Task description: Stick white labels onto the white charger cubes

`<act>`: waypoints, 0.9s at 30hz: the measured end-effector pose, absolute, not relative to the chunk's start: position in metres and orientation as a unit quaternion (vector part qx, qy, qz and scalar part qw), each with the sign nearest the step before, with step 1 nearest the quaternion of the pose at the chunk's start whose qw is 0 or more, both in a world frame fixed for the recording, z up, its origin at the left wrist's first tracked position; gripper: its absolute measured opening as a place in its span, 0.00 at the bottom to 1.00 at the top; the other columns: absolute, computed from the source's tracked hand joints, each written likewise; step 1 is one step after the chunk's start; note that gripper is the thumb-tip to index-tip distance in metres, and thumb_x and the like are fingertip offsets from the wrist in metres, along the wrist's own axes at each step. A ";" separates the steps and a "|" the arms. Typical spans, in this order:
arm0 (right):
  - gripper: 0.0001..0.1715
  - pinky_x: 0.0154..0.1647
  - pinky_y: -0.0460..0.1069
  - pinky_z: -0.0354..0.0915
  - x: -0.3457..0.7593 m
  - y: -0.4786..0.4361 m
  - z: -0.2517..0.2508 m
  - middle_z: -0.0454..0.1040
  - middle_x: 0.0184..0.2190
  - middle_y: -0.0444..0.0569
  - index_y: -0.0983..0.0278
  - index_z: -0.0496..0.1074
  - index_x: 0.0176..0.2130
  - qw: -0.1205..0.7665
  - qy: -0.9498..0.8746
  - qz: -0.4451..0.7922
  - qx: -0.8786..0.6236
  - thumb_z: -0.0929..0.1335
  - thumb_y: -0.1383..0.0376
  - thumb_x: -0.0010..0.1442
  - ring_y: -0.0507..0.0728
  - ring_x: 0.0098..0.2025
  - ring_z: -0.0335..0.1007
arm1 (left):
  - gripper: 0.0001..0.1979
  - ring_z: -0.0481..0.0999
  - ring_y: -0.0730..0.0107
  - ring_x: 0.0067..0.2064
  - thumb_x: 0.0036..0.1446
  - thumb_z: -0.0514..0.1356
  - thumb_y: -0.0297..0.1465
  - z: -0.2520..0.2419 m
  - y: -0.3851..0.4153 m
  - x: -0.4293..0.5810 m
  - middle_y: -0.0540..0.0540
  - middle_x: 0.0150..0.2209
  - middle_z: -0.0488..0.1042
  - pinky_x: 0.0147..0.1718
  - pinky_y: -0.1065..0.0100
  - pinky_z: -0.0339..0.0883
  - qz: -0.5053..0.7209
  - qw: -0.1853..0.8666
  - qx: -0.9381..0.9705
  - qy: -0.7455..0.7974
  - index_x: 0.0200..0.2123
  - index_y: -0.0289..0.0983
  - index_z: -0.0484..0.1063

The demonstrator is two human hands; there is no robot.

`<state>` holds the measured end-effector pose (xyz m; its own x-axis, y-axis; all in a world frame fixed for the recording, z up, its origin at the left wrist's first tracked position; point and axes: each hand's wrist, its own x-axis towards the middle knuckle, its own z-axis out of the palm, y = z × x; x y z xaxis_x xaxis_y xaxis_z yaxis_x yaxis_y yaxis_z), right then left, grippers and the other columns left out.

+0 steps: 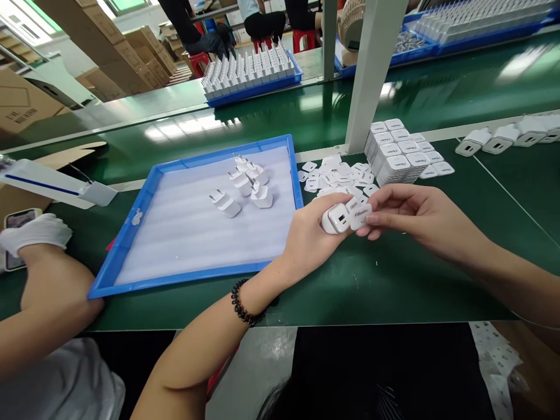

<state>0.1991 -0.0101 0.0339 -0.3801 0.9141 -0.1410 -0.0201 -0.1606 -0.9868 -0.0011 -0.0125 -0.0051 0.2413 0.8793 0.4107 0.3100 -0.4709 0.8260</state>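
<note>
My left hand (308,227) is closed around a white USB charger (336,219), its port face turned toward me. Between the thumb and fingers of my right hand (415,219) is a small white printed cover plate (360,216), close beside the charger's port end. Behind both hands lies a loose heap of white cover plates (335,174). Neat stacks of printed plates (394,154) stand to its right. Left of my hands, a blue-rimmed tray (188,273) with a white lining bears several white plug chargers (225,203), pins showing.
A metal post (371,76) rises behind the stacks. White chargers (501,140) line the bench at right. Beyond the green belt (184,131) stands a blue tray of upright plugs (254,70). At left, a co-worker's gloved hand (37,233) rests over a phone.
</note>
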 end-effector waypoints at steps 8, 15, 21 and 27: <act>0.15 0.28 0.48 0.61 0.194 -0.012 0.029 0.74 0.28 0.45 0.61 0.80 0.28 0.382 -0.554 0.601 -0.432 0.81 0.55 0.47 0.50 0.27 0.63 | 0.14 0.82 0.62 0.48 0.59 0.67 0.32 -0.003 -0.014 0.001 0.43 0.47 0.83 0.48 0.65 0.75 0.449 0.272 0.755 0.393 0.48 0.36 0.78; 0.15 0.27 0.47 0.58 0.193 -0.009 0.026 0.73 0.27 0.44 0.61 0.81 0.26 0.384 -0.517 0.631 -0.433 0.83 0.57 0.41 0.49 0.28 0.60 | 0.12 0.82 0.64 0.47 0.61 0.65 0.31 -0.004 -0.014 0.002 0.44 0.48 0.83 0.47 0.65 0.75 0.429 0.258 0.769 0.397 0.47 0.36 0.78; 0.14 0.29 0.46 0.58 0.193 -0.008 0.026 0.74 0.27 0.44 0.61 0.82 0.26 0.372 -0.517 0.635 -0.437 0.83 0.58 0.41 0.49 0.29 0.61 | 0.12 0.82 0.64 0.47 0.60 0.66 0.30 -0.004 -0.015 0.002 0.44 0.47 0.83 0.46 0.67 0.75 0.422 0.246 0.774 0.403 0.47 0.36 0.77; 0.14 0.29 0.46 0.58 0.192 -0.009 0.025 0.74 0.28 0.44 0.61 0.81 0.27 0.375 -0.527 0.625 -0.437 0.83 0.57 0.43 0.50 0.30 0.63 | 0.10 0.82 0.66 0.46 0.62 0.64 0.31 -0.004 -0.016 0.003 0.45 0.46 0.83 0.44 0.68 0.73 0.416 0.247 0.779 0.399 0.47 0.36 0.77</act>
